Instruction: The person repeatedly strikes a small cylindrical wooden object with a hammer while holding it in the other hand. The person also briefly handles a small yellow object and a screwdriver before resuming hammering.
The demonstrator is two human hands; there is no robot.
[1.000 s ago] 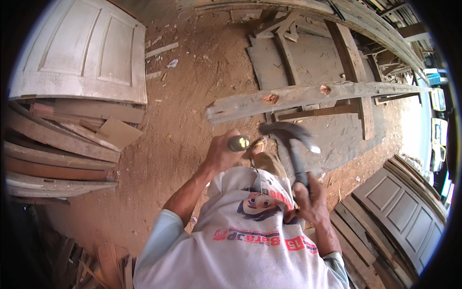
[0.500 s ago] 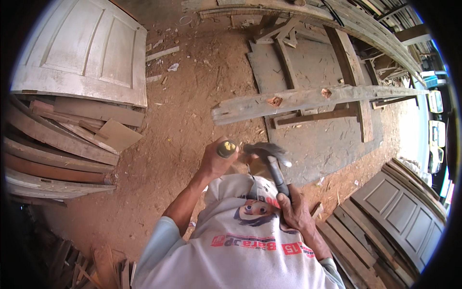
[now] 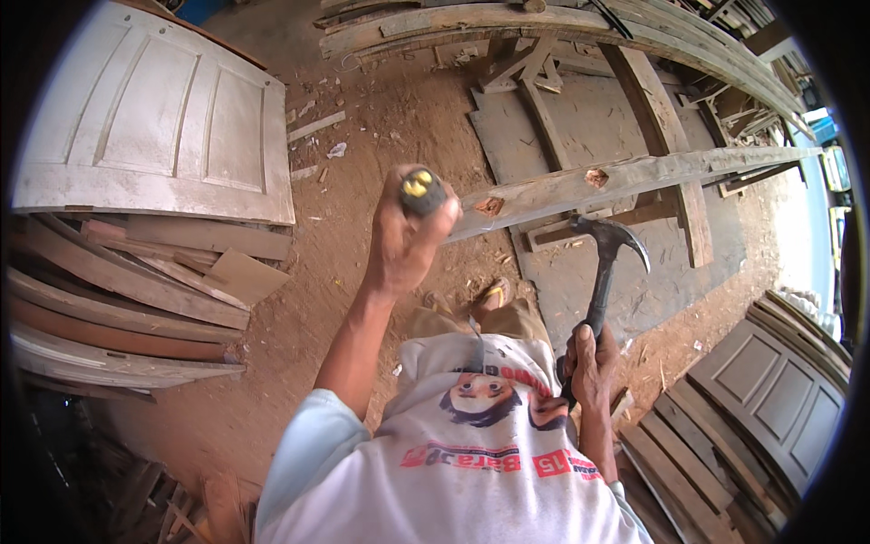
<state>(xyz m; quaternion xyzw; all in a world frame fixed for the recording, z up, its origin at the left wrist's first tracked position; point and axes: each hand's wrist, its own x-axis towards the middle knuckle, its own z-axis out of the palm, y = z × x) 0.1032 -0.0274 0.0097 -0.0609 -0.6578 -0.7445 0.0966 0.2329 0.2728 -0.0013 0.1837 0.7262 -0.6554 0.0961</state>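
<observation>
My left hand [image 3: 403, 231] is closed round a black tool handle with a yellow-marked end [image 3: 420, 189]. Whatever lies below the fist is hidden. It is over the near left end of a long weathered beam [image 3: 544, 192], which has two rough notches cut into its upper face. Whether the tool touches the wood I cannot tell. In my right hand [image 3: 591, 363] is a claw hammer [image 3: 602, 272], gripped low on its dark handle. The hammer's head is up and away from me, in front of the beam's near side.
Wooden trestles [image 3: 666, 136] carry the beam over a grey sheet [image 3: 616, 281] on the dirt floor. More long planks [image 3: 507, 20] lie beyond. On the left a white panel door [image 3: 154, 118] rests above stacked boards [image 3: 127, 308]; on the right stands a grey door [image 3: 770, 390] beside planks.
My left hand has moved forward with the tool to the beam's end. My right hand has shifted outward and forward, and the hammer, formerly close to my body, now points away from me.
</observation>
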